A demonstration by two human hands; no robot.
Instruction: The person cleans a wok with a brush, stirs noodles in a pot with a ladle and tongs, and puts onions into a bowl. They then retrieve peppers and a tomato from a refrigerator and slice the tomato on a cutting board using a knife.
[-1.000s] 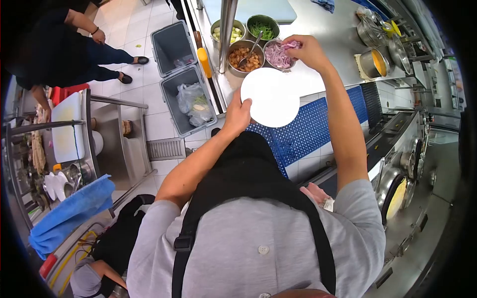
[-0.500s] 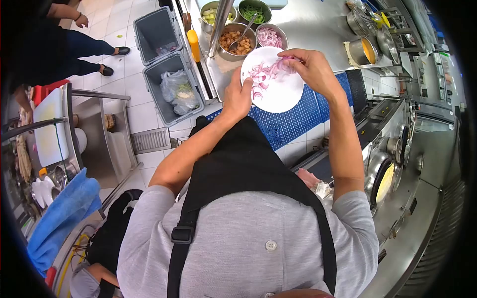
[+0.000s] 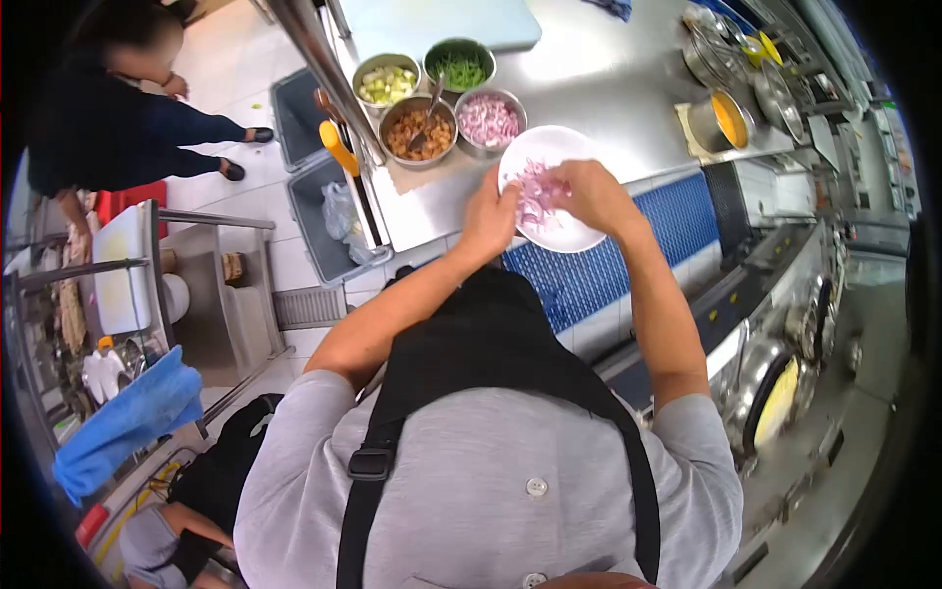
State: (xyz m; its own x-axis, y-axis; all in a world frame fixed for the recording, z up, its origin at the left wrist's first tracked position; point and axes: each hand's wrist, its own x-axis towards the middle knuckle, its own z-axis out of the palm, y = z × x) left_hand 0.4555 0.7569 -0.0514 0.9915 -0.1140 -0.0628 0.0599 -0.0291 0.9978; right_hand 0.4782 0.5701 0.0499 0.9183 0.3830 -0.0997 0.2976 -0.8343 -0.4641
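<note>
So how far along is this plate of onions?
Sliced red onion already lies on the white plate. The left hand holds the plate's rim while the right hand spreads the onion. The bowls of brown pieces and greens look untouched.

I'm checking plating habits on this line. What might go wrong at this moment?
The plate is held by the left hand with part of it past the counter edge, so it may tip. Onion loosened by the right hand may fall onto the floor.
</note>
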